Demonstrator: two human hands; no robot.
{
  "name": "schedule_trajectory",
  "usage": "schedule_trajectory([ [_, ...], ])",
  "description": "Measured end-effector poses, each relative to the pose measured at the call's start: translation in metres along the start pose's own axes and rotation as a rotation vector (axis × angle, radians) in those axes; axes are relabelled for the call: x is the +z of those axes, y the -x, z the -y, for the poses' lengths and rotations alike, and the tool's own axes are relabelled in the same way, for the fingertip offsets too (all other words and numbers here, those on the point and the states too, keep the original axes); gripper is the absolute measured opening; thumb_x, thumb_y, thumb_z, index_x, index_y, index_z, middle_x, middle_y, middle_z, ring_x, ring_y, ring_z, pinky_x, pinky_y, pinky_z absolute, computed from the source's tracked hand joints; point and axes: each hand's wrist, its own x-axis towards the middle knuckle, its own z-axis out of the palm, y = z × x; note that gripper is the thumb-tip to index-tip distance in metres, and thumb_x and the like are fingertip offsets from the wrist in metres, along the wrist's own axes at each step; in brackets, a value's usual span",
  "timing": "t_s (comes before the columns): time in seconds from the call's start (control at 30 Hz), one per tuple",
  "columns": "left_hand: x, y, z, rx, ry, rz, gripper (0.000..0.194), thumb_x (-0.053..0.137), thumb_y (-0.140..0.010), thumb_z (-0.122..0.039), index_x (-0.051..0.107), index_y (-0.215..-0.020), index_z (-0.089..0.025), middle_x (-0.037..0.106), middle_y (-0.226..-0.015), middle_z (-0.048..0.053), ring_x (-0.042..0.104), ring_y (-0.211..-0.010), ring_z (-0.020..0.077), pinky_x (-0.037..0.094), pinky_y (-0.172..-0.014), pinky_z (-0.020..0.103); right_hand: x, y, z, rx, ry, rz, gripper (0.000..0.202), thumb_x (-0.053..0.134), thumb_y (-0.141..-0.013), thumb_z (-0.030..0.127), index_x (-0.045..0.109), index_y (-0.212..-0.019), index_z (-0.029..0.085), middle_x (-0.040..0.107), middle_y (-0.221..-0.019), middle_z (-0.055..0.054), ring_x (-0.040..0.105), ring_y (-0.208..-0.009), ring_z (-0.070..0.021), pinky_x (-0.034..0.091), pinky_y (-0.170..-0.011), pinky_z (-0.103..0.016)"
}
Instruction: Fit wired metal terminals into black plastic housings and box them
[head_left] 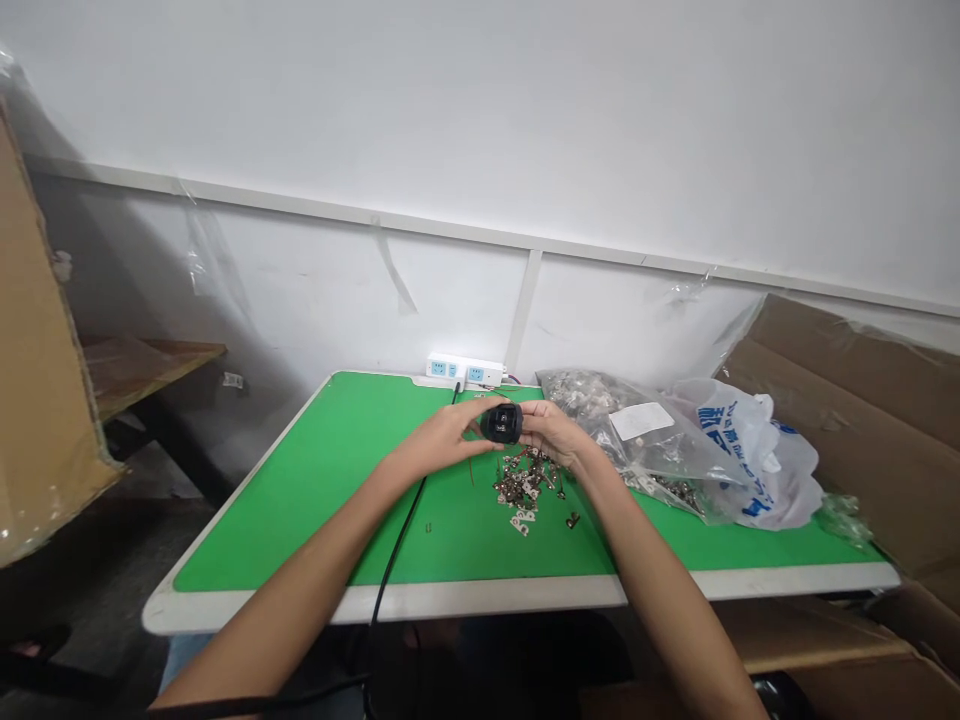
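Note:
Over the middle of the green-topped table, a round black part [502, 424] with a recessed face is held between both hands. My left hand [450, 436] grips its left side, thumb below and fingers above. My right hand [553, 432] has its fingertips closed on the right side. Thin wires hang near the hands. Just below them lies a pile of small metal pieces [521, 484], with a few pale flat ones at its front edge and a loose piece [573, 520] to the right.
A white power strip [465, 370] stands at the wall, its black cable [397, 545] crossing the table [277, 520]. On the right are a clear bag of parts [592, 395], a white plastic bag [780, 470] and cardboard [847, 400]. More cardboard [45, 350] stands at left.

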Motion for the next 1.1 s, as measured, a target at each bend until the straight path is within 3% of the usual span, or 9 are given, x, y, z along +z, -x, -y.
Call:
schedule_trajectory([
  [0.17,0.002,0.002,0.005,0.017,-0.047,-0.039,0.056,0.074,-0.092,-0.034,0.060,-0.146,-0.033,0.066,-0.146,0.009,0.068,-0.124,0.0317,0.062,-0.099,0.050,0.002,-0.002,-0.004,0.003,-0.008,-0.036,0.028,0.094,-0.065,0.038,0.080,-0.082,0.020,0.077,-0.082,-0.005,0.069,-0.074,-0.0160,0.061,-0.080,-0.032],
  [0.37,0.003,0.002,0.009,-0.034,-0.010,0.005,0.061,0.080,-0.086,-0.039,0.062,-0.145,-0.033,0.073,-0.134,0.011,0.076,-0.081,0.0252,0.065,-0.081,0.048,0.005,-0.001,-0.002,-0.012,0.006,0.007,0.030,0.095,-0.062,0.036,0.079,-0.080,0.020,0.075,-0.079,-0.002,0.069,-0.073,-0.0141,0.060,-0.079,-0.031],
  [0.53,0.008,0.003,0.007,-0.005,0.007,-0.052,0.060,0.080,-0.087,-0.041,0.060,-0.142,-0.034,0.072,-0.133,0.010,0.076,-0.081,0.0249,0.065,-0.078,0.046,0.007,0.001,0.002,-0.014,-0.003,-0.050,0.038,0.097,-0.058,0.043,0.079,-0.081,0.019,0.076,-0.082,-0.003,0.069,-0.074,-0.0154,0.059,-0.077,-0.031],
  [0.67,0.017,0.004,0.012,-0.023,0.010,-0.124,0.057,0.078,-0.088,-0.038,0.056,-0.141,-0.029,0.071,-0.133,0.012,0.076,-0.097,0.0279,0.064,-0.087,0.048,0.012,-0.002,0.002,-0.151,0.115,-0.251,0.048,0.099,-0.054,0.045,0.077,-0.089,0.020,0.073,-0.084,-0.001,0.066,-0.078,-0.0163,0.056,-0.080,-0.032],
  [0.77,0.025,0.003,0.018,-0.042,0.040,-0.202,0.057,0.076,-0.090,-0.039,0.051,-0.140,-0.026,0.066,-0.142,0.014,0.073,-0.113,0.0300,0.061,-0.097,0.050,0.021,-0.004,0.002,-0.303,0.229,-0.435,0.048,0.098,-0.052,0.046,0.073,-0.083,0.021,0.069,-0.081,0.000,0.062,-0.080,-0.0173,0.054,-0.081,-0.033],
  [0.93,0.035,0.002,0.021,-0.006,0.075,-0.349,0.054,0.075,-0.091,-0.036,0.048,-0.137,-0.025,0.057,-0.154,0.017,0.064,-0.134,0.0314,0.055,-0.109,0.051,0.042,-0.004,0.002,-0.401,0.201,-0.386,0.035,0.089,-0.066,0.051,0.072,-0.077,0.022,0.074,-0.085,-0.005,0.065,-0.085,-0.0222,0.056,-0.078,-0.036],
  [1.1,0.038,0.003,0.018,0.042,0.077,-0.365,0.054,0.074,-0.092,-0.030,0.045,-0.138,-0.027,0.053,-0.158,0.018,0.062,-0.138,0.0312,0.057,-0.108,0.051,0.051,0.000,0.001,-0.400,0.095,-0.372,0.034,0.088,-0.068,0.052,0.073,-0.076,0.023,0.075,-0.086,-0.005,0.066,-0.082,-0.0227,0.058,-0.072,-0.036],
])
